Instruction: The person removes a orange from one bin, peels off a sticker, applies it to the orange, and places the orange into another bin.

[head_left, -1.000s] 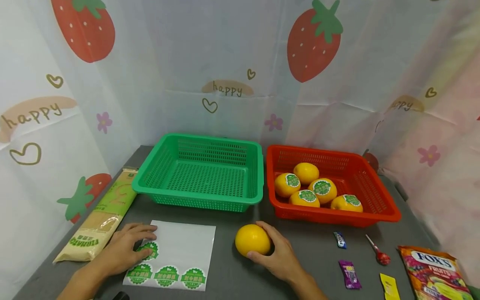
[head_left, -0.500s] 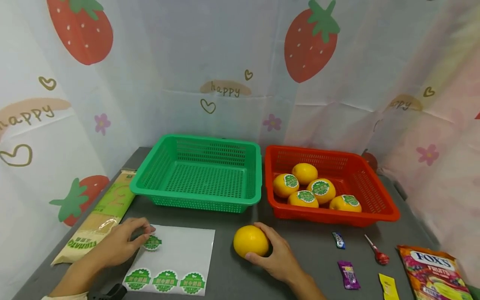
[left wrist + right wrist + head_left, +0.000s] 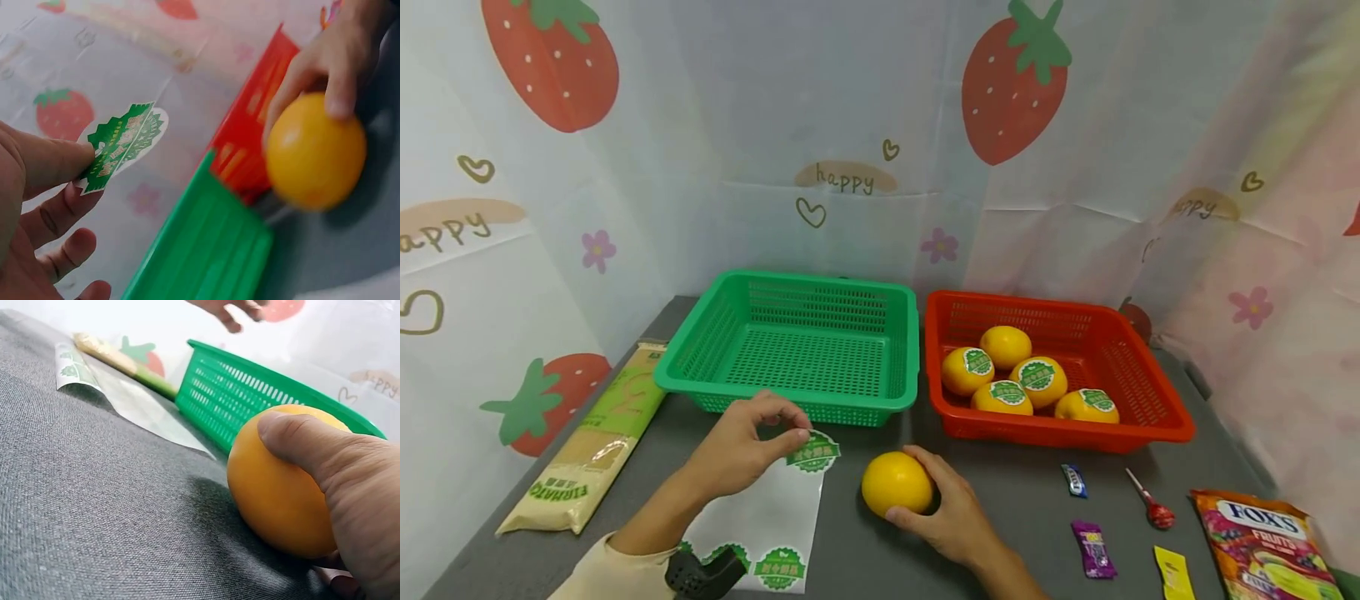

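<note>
My left hand [image 3: 747, 443] pinches a round green-and-white sticker [image 3: 813, 452] between thumb and forefinger. In the left wrist view the sticker [image 3: 128, 140] bends along a crease, and the other fingers curl loosely below. It is held above the white sticker sheet [image 3: 775, 508], left of the fruit. My right hand [image 3: 951, 510] grips a plain yellow orange [image 3: 897, 483] on the grey table, thumb on the near side and fingers around the far right side. The right wrist view shows the thumb pressed on the orange [image 3: 281, 487]. Green stickers [image 3: 780, 568] line the sheet's near edge, partly hidden by my left wrist.
A green basket [image 3: 790, 392] stands behind the sheet. To its right, a red basket [image 3: 1067, 433] holds several oranges, most with stickers. A noodle packet [image 3: 591, 442] lies at left. Wrapped candies [image 3: 1093, 550], a lollipop [image 3: 1159, 513] and a FOX'S bag [image 3: 1262, 542] lie at right.
My left hand has peeled the sticker off the sheet, raised it and carried it rightward toward the orange. The right hand keeps its grip on the orange. The view has shifted slightly.
</note>
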`<act>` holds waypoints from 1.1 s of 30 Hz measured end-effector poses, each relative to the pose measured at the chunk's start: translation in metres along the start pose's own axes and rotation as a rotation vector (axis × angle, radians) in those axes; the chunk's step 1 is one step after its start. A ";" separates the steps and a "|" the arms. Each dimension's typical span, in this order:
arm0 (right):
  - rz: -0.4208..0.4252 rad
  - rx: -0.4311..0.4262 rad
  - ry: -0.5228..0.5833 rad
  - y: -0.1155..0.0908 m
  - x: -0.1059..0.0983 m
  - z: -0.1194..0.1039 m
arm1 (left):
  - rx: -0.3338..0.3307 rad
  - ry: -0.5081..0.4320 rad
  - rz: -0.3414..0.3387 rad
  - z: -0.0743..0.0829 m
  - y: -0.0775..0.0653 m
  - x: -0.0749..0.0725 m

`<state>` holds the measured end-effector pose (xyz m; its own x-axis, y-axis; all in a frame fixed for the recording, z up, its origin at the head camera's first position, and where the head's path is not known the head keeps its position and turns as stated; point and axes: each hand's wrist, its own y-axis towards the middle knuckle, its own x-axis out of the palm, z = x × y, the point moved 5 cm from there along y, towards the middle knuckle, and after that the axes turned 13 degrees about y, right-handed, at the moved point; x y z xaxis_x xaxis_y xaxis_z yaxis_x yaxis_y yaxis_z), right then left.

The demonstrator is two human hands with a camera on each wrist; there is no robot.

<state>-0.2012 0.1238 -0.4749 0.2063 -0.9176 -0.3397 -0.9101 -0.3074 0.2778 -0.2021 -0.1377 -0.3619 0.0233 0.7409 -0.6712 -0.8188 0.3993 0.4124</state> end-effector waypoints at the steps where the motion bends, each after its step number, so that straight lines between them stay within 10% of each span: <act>1: -0.001 0.003 -0.001 0.000 0.000 0.000 | -0.002 -0.018 -0.010 0.003 0.004 0.007; 16: -0.032 0.000 0.011 -0.002 0.001 0.000 | -0.011 -0.052 -0.096 0.013 0.037 0.097; 21: -0.036 -0.005 0.007 -0.002 0.001 -0.001 | -0.005 0.097 -0.094 0.011 0.039 0.110; 28: -0.039 -0.023 0.002 0.000 0.001 -0.001 | 0.189 0.478 0.089 0.022 0.033 0.108; 33: -0.035 -0.048 0.027 0.000 0.000 -0.001 | 0.297 0.308 0.007 0.016 0.025 0.119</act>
<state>-0.2011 0.1238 -0.4735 0.2476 -0.9125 -0.3256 -0.8843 -0.3502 0.3089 -0.2104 -0.0314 -0.4218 -0.1916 0.5661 -0.8018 -0.6166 0.5661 0.5471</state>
